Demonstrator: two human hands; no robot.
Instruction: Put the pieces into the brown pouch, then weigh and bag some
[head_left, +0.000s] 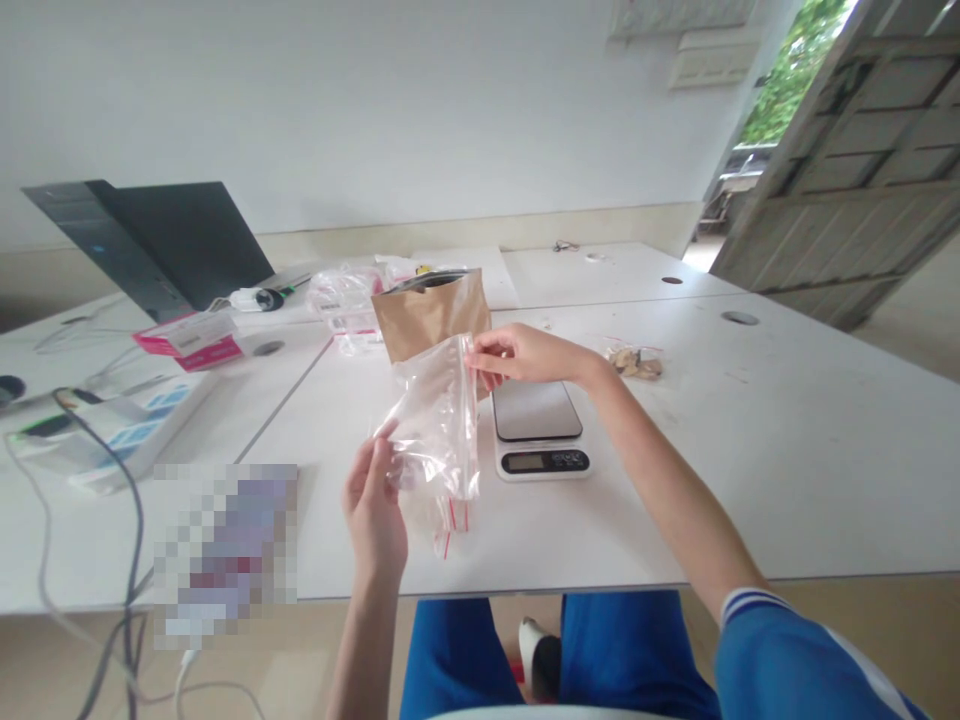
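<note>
Between my two hands is a clear zip-lock bag [435, 410], held up above the table. My left hand [377, 500] pinches its lower left side, and my right hand [517, 355] grips the zip edge near its upper corner. Behind the bag stands a brown paper pouch [435, 320] with its top open, partly covered by the bag and my right hand. A small kitchen scale [538, 420] lies just right of the bag, under my right wrist. Below the raised bag, more clear bags with red zip strips [454, 515] rest on the table.
A filled clear bag of brown dried pieces [636, 362] lies right of my forearm. Clear plastic packaging [345, 300] and a pink and white box [191, 340] stand at the back left. Cables and a power strip [146, 430] run along the left, near a blurred-out phone-like item [240, 540].
</note>
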